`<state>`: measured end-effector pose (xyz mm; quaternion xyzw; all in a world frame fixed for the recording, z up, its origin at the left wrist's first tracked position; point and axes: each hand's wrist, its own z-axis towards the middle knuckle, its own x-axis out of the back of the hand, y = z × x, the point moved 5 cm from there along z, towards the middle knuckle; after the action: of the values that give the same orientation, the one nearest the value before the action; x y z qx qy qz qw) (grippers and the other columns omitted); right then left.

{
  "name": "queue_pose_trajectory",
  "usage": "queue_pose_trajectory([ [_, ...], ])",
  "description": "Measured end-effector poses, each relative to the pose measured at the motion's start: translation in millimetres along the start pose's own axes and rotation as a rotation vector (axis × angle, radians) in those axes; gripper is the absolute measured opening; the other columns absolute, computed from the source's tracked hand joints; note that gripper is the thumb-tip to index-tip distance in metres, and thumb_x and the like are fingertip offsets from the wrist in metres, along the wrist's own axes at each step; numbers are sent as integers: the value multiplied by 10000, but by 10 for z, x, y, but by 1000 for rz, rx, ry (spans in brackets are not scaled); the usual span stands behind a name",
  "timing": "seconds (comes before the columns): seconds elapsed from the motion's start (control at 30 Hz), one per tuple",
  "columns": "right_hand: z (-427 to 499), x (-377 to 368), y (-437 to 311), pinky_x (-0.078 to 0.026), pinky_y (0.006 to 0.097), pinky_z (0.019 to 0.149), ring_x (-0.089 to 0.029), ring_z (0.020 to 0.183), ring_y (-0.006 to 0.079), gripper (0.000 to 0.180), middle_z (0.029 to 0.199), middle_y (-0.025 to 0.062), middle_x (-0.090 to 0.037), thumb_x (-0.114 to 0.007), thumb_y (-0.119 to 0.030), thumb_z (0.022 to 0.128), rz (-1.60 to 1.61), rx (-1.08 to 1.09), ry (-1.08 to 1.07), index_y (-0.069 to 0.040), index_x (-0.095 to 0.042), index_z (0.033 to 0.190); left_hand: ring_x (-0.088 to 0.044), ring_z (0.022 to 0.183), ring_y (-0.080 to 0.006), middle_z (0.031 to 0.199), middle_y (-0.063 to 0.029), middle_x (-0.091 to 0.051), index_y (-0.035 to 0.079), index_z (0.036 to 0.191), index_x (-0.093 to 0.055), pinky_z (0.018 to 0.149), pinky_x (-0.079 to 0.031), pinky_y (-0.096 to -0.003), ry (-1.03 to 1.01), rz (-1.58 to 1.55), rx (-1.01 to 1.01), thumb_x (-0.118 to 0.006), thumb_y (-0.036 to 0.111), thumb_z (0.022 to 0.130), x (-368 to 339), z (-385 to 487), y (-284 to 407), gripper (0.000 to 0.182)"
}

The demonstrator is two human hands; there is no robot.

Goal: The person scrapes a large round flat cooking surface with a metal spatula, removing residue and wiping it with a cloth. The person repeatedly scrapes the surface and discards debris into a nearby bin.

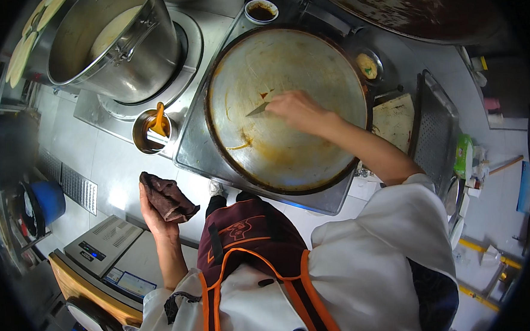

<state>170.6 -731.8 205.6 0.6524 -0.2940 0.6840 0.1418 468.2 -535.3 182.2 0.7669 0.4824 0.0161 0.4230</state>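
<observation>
My right hand [296,111] grips a metal scraper blade [257,109], its pointed tip over the wide round griddle plate [286,61]; my fingers hide its other end. Brown and yellow residue marks the plate, with a small dark scrap [263,95] beside the blade. To the left, away from the plate, my left hand [157,223] holds a folded dark brown cloth [170,198]. A steel cup [141,138] of brown liquid with an orange-handled utensil [159,119] stands between the cloth and a large stockpot [145,64].
Beyond the griddle sits a white bowl of dark sauce [261,11]. A small dish [367,66] of yellowish food and a perforated tray [435,120] lie to its right. A large dark round pan [418,4] looms at upper right. Behind my left arm stands a grey cabinet [103,246].
</observation>
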Motion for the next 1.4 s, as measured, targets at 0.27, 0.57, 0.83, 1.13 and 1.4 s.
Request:
queue_pose_trajectory([
  [0.27, -988, 264, 1573, -525, 232, 563, -623, 631, 128, 210, 836, 75, -647, -612, -98, 796, 1067, -1085, 146, -35, -621, 996, -555, 841, -171, 929, -40, -563, 92, 1043, -512, 760, -467, -303, -8, 76, -10, -509, 430, 848, 42, 39, 25, 390],
  [0.57, -625, -415, 1867, -505, 205, 453, -607, 564, 117, 221, 846, 108, -642, -633, -86, 769, 1108, -1066, -14, -9, -624, 977, -546, 812, -161, 897, -33, -559, 101, 1009, -520, 718, -473, -301, -32, 99, 32, -480, 420, 870, 29, 67, -100, 350],
  [0.83, -281, -997, 823, -501, 221, 518, -587, 573, 129, 217, 840, 98, -627, -608, -80, 787, 1536, -938, 139, -2, -615, 990, -495, 1063, -220, 1171, -61, -515, 107, 1198, -450, 915, -403, -355, -245, -96, 109, -392, 448, 902, -98, 136, -166, 455],
  [1.13, -656, -265, 217, -472, 217, 523, -572, 575, 120, 215, 793, 77, -606, -607, -91, 797, 1728, -859, 490, 19, -604, 983, -506, 1077, -247, 1198, -104, -505, 72, 1243, -399, 896, -452, -387, -473, -324, 298, -354, 429, 912, -716, 344, -197, 489],
  [1.4, -757, 308, -261, -470, 209, 493, -582, 548, 118, 205, 735, 88, -623, -630, -70, 777, 1597, -771, 714, 21, -623, 960, -487, 1106, -213, 1214, -87, -497, 55, 1212, -433, 952, -403, -345, -628, -253, 203, -415, 402, 895, -1394, 331, -201, 470],
])
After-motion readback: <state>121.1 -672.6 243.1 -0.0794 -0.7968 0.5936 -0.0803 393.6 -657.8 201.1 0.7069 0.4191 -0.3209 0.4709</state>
